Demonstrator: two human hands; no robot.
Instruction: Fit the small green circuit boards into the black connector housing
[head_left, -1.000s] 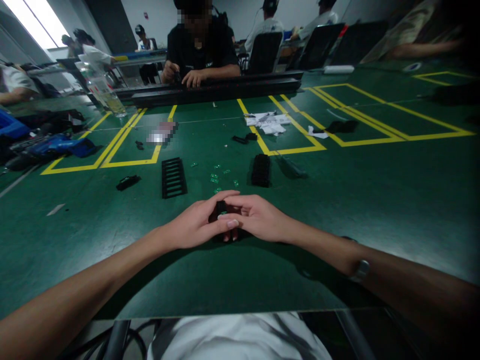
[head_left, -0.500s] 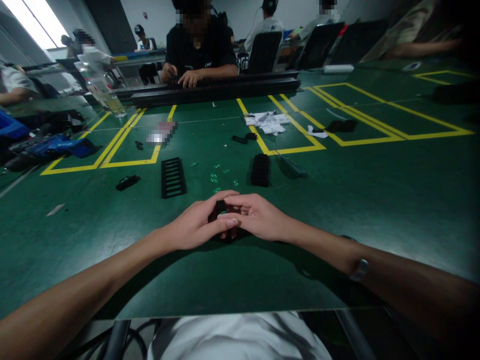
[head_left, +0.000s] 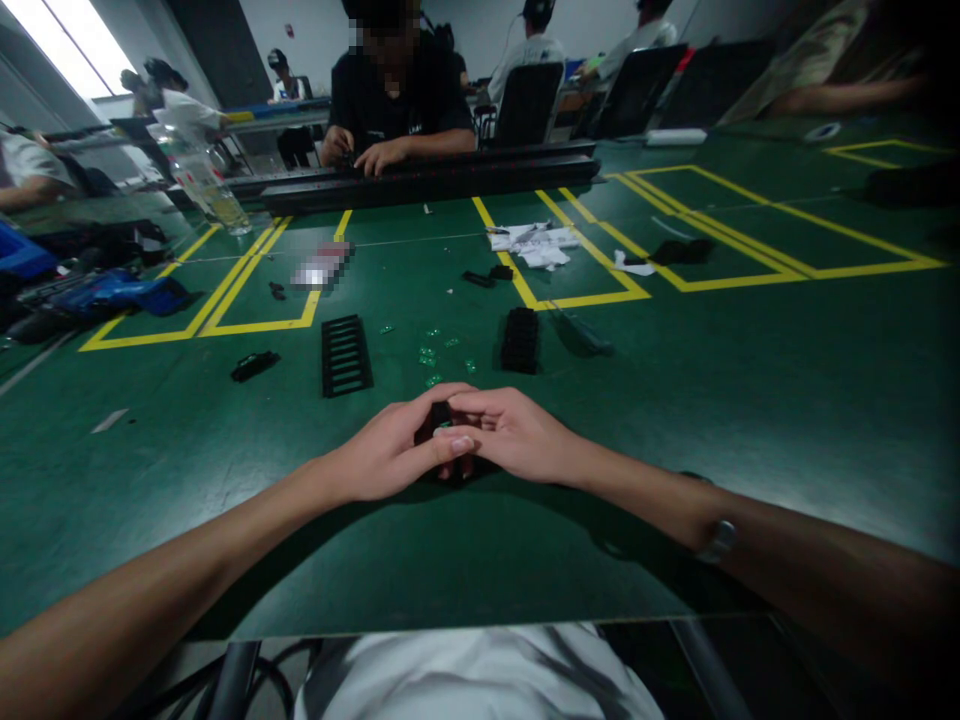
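My left hand [head_left: 390,447] and my right hand [head_left: 517,435] meet near the middle of the green table [head_left: 480,570], fingers wrapped round a small black part [head_left: 442,412]. A bit of green shows on this part; the rest is hidden by my fingers and thumbs. Just beyond my hands lie several small green pieces [head_left: 427,357]. A black slotted tray [head_left: 346,356] rests to their left, and a black ribbed block [head_left: 520,340] to their right. Farther left is a small black piece [head_left: 255,366].
Crumpled white paper [head_left: 536,243], a clear bag [head_left: 581,333] and a bottle [head_left: 206,190] lie or stand farther back. Long black rails [head_left: 435,178] cross the table before a seated person [head_left: 397,100]. Blue tools [head_left: 127,293] lie at the left.
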